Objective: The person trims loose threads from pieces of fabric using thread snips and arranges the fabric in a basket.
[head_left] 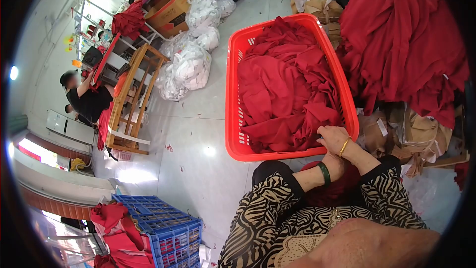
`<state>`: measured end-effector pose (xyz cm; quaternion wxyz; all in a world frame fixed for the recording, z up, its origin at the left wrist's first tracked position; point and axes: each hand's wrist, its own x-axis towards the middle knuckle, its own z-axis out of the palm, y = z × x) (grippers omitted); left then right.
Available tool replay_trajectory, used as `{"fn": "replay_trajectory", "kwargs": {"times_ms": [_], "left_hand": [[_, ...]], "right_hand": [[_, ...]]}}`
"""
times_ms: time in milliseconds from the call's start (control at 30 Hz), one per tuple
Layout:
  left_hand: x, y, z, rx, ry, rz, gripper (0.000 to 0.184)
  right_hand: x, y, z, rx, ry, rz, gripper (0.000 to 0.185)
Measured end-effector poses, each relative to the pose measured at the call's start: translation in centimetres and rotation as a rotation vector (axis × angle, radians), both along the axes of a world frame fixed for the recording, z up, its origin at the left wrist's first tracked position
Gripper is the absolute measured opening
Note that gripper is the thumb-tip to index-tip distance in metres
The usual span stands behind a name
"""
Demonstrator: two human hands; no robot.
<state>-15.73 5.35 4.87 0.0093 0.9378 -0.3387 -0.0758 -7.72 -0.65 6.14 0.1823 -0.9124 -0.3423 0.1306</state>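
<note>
A red plastic basket (231,94) stands in front of me, filled with crumpled dark red cloth (277,84). My right hand (334,139), with a gold bracelet at the wrist, is at the basket's near right corner. Its fingers are curled together, and a small dark bit shows at their tips, too small to name. Just below it and partly behind its wrist is my left hand (336,165), a dark green bangle on that wrist; its fingers are hidden. More red cloth (334,188) lies in my lap under my forearms.
A large heap of red cloth (401,34) rises at right, above brown paper bundles (421,134). A blue crate (173,238) stands at lower left. White plastic bags (191,69) and a wooden frame (129,104) are at left, where a person (91,99) sits working.
</note>
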Motion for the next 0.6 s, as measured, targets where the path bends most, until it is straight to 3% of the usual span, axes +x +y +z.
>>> {"fn": "replay_trajectory", "kwargs": {"times_ms": [333,600], "left_hand": [[0.2,0.1,0.4,0.031,0.081,-0.03,0.04],[-0.2,0.2,-2.1,0.022,-0.071,-0.083,0.042]], "right_hand": [[0.0,0.0,-0.5,0.032,-0.038,-0.006,0.025],[0.0,0.0,-0.6,0.027,-0.035,0.003,0.025]]}}
